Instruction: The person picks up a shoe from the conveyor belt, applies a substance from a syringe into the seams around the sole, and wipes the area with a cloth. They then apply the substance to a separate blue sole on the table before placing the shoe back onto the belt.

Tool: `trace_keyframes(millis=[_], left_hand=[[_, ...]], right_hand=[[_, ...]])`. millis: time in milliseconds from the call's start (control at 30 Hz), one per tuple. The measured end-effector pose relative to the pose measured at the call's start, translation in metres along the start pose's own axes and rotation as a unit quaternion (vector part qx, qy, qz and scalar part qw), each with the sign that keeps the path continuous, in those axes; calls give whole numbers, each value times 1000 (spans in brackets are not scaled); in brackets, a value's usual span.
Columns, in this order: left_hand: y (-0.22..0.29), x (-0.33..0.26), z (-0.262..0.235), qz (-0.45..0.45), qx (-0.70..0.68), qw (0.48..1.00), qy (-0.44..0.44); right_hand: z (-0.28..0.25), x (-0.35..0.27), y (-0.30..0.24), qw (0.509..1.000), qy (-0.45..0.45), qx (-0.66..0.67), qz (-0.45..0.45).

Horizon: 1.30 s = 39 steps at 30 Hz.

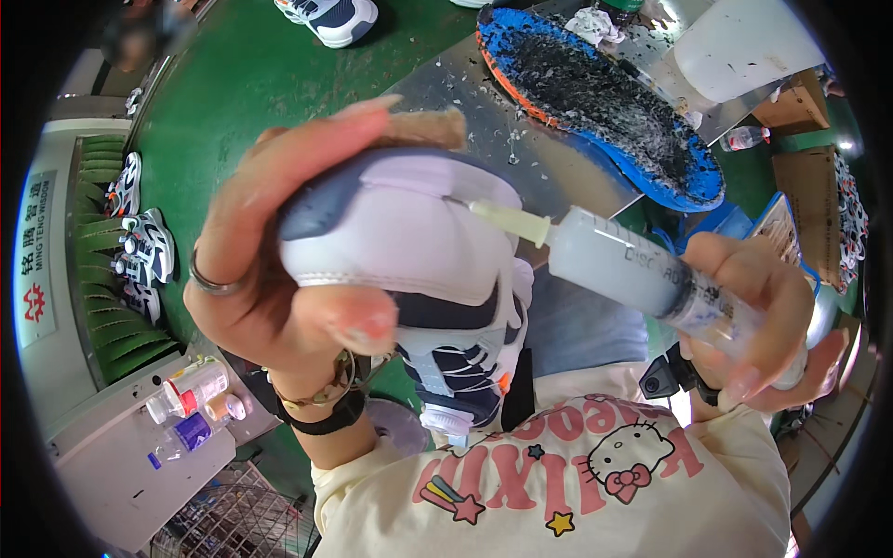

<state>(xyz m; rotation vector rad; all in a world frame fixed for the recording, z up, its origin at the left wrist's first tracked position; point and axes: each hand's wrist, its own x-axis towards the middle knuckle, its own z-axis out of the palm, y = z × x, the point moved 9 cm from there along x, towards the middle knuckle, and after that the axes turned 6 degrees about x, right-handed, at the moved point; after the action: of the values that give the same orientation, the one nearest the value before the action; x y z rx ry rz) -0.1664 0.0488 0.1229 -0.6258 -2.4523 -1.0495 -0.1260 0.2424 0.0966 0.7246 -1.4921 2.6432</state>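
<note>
L grip (244,256) holds shoe (400,244), R grip (767,312) syringe (621,263); littered metal tbl (558,177), green flr (233,70)

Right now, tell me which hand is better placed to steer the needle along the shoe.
Probably the right hand: it grips the syringe, with the needle hub aimed toward the shoe. The left hand is occupied, clasping the shoe's toe.

We see bright, mostly even light, with a soft sheen on the metal table (544,167) at upper centre. Straight edges bow near the rim, the corners fall black, and a patch at upper left is blurred.
</note>
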Motion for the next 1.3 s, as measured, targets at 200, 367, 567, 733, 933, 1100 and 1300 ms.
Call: trace_keyframes(millis=[200,367,567,733,933,1100,1300], left_hand=[[-35,-6,-12,-42,30,993,105],[-53,-3,-9,-114,-8,989,94],[-73,-3,-14,-105,-30,981,161],[-79,-2,-6,-140,-68,974,162],[-88,-3,-10,-141,-41,977,154],[-98,-3,-12,-135,-16,982,130],[-115,-8,-16,-160,-50,978,121]], right_hand=[[-10,-8,31,999,12,20,34],[-13,-14,51,998,33,38,46],[-16,-21,76,996,-3,89,29],[-18,-23,85,995,8,91,50],[-17,-32,88,994,-7,102,31],[-18,-43,91,993,-2,103,57],[-18,-54,90,991,-21,102,81]])
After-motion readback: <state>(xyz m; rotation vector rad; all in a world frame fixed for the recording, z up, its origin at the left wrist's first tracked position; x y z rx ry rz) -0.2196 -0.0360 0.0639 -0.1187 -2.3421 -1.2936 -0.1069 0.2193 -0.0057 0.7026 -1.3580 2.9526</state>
